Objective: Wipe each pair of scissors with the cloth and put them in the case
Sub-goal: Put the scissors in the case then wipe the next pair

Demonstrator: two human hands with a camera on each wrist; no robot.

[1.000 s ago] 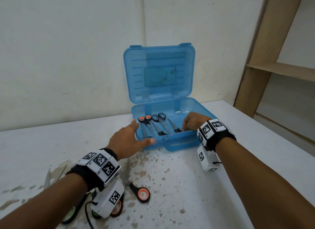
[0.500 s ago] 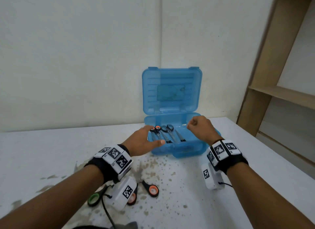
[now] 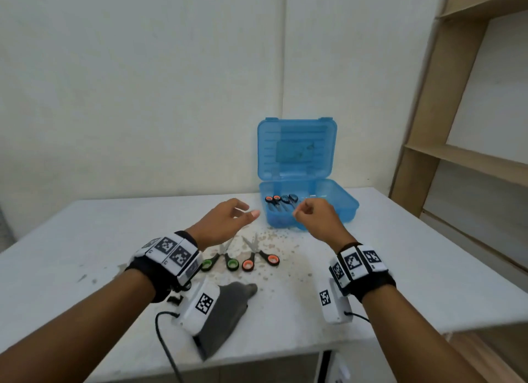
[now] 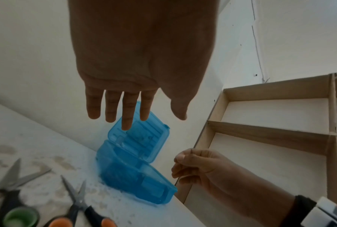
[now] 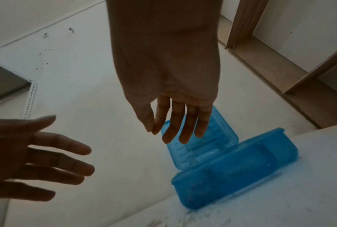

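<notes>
The blue case stands open at the back of the table, its lid upright. Inside lie orange-handled scissors and blue-handled scissors. On the table in front lie green-handled scissors and another orange-handled pair, both slightly spread. A grey cloth lies near the front edge, partly under my left wrist. My left hand hovers left of the case, fingers relaxed and empty. My right hand hovers before the case, loosely curled, holding nothing. The wrist views show the case beyond both empty hands.
The white table is speckled with brown stains around the loose scissors. Wooden shelving stands close on the right. A plain wall runs behind the case. The table's front edge is just under my forearms.
Both hands have drawn back from the case towards me. My right hand has left the case interior empty. The view has pulled back, showing the loose scissors and the cloth.
</notes>
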